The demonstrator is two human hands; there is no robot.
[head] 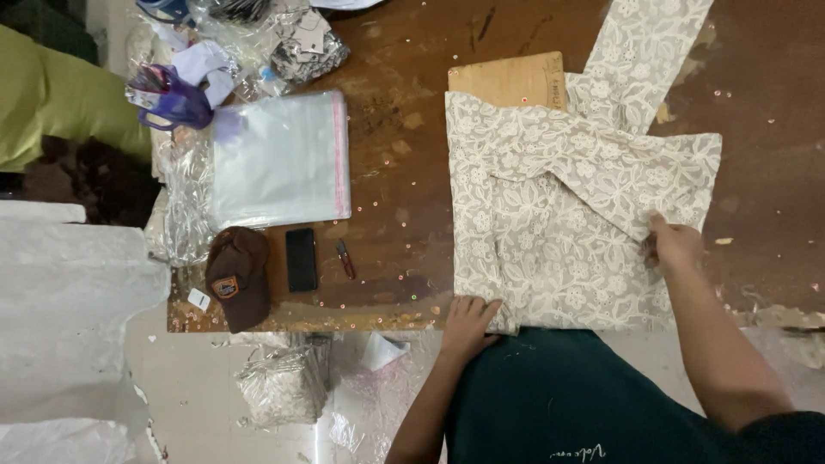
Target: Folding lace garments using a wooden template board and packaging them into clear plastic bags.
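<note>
1 lace garment point(559, 215), pale with a white floral pattern, lies half folded on the brown tabletop point(404, 172), directly in front of the person and between both hands. Its folded body forms a rough square, while 1 long strip, seemingly a sleeve, points away from the person toward the upper right, where the picture's top edge cuts it off. A folded flap crosses the body slantwise, running down toward the right hand.

The left hand point(467, 320) lies flat with spread fingers on the garment's near left corner, pressing it at the tabletop's edge. The right hand point(673, 243) pinches the tip of the slanted flap at the garment's right side, fingers closed on the cloth.

1 wooden board point(509, 80) shows beyond the garment, mostly hidden under it. Well to the left of the left hand lie 1 brown cap point(238, 277), 1 black phone point(301, 259) and 1 small red tool point(345, 258), too small to identify. Farther out on that side sits a stack of clear plastic bags point(279, 159) with a pink strip; their number cannot be counted. Beyond them is a crumpled heap of plastic and paper, hard to sort out. A green sleeve point(60, 99) of another person enters at the far left, cut off.
</note>
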